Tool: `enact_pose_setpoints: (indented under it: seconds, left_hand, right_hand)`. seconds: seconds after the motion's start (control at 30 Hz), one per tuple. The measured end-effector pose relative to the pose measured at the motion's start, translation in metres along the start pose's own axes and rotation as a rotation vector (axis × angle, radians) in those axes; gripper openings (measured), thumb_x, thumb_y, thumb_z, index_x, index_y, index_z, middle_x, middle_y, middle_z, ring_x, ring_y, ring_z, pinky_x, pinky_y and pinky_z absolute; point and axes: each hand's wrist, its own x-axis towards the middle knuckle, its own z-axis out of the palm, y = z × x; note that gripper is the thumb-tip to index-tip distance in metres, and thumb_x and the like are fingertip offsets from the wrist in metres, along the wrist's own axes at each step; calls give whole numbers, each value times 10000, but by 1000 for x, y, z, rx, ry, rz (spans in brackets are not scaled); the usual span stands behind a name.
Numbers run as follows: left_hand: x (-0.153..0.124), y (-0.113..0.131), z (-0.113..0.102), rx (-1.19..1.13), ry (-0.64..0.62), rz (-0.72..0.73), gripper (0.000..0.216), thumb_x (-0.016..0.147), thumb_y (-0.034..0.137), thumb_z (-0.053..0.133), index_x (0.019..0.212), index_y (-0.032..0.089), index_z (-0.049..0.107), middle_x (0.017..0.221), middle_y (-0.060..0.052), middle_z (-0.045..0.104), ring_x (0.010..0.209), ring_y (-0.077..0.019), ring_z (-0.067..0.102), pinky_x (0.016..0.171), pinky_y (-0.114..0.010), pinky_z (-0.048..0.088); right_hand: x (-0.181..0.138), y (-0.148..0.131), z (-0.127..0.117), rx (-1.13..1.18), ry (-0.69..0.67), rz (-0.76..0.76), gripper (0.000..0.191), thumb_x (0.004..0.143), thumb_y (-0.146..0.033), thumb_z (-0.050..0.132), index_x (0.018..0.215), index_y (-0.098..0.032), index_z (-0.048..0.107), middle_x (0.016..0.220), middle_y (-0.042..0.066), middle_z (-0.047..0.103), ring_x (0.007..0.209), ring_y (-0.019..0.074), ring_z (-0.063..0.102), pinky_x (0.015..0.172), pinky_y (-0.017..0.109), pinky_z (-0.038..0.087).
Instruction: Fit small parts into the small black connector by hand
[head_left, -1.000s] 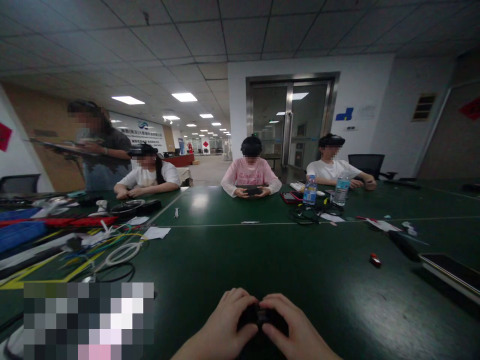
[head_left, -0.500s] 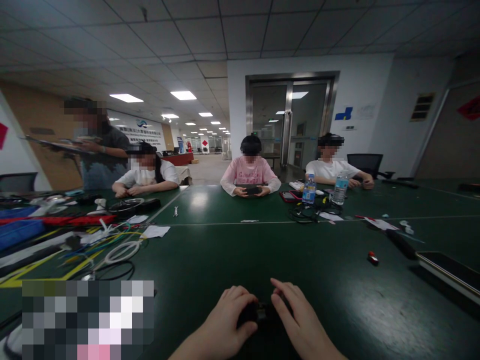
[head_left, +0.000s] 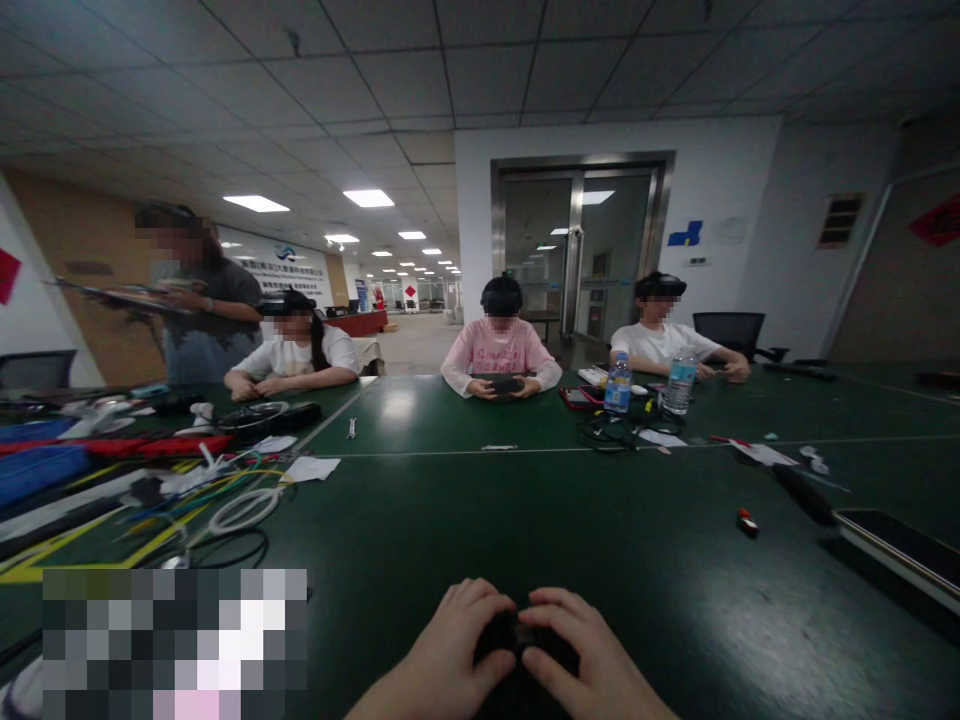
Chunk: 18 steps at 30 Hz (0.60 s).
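Observation:
Low in the head view, a small black object (head_left: 519, 634) lies between my hands at the near part of the green table (head_left: 420, 530). Its kind does not show, since my fingers cover most of it. My left hand (head_left: 457, 640) curls round its left side, thumb at the near edge and fingers over the far edge. Curled the same way round the right side is my right hand (head_left: 566, 645). The two thumbs almost meet in front of the object.
Cables (head_left: 244, 510), a blue tray (head_left: 41, 475) and paper (head_left: 311, 468) crowd the left. Right are a small red-and-black item (head_left: 746, 522) and a phone-like slab (head_left: 900, 550). Beyond stand two bottles (head_left: 619, 383); a wrench (head_left: 352, 428) lies farther off. Several people (head_left: 501, 350) are across the table.
My right hand has moved in from a more open pose, and its fingers and thumb now close on the black object. My left hand keeps its hold. The view has tilted slightly upward.

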Motion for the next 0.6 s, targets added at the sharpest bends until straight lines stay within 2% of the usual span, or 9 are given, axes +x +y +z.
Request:
enact_pose_setpoints:
  seconds: [0.07, 0.2, 0.6]
  left_hand:
    - [0, -1, 1, -4, 6, 16, 367, 769, 165, 579, 1133, 200, 541, 1105, -63, 536, 1022, -227, 468, 920, -352, 378]
    - [-1, -3, 1, -11, 17, 41, 337, 789, 180, 569, 1124, 196, 536, 1099, -66, 539, 1018, -225, 472, 912, -349, 382]
    - [-1, -3, 0, -59, -21, 31, 355, 790, 215, 571, 1141, 217, 519, 1124, -66, 553, 1045, -240, 473, 924, -366, 383]
  right_hand:
    - [1, -1, 2, 6, -32, -10, 260, 822, -352, 571, 1054, -273, 660, 1190, 66, 604, 1121, 246, 536, 974, 391, 405]
    - [3, -2, 2, 45, -11, -34, 217, 835, -305, 557, 1021, -275, 666, 1086, 53, 650, 1035, 212, 578, 924, 350, 434]
    - [1, -4, -3, 97, -16, -42, 228, 798, -271, 603, 1017, -274, 663, 1057, 45, 663, 1013, 220, 584, 905, 352, 434]
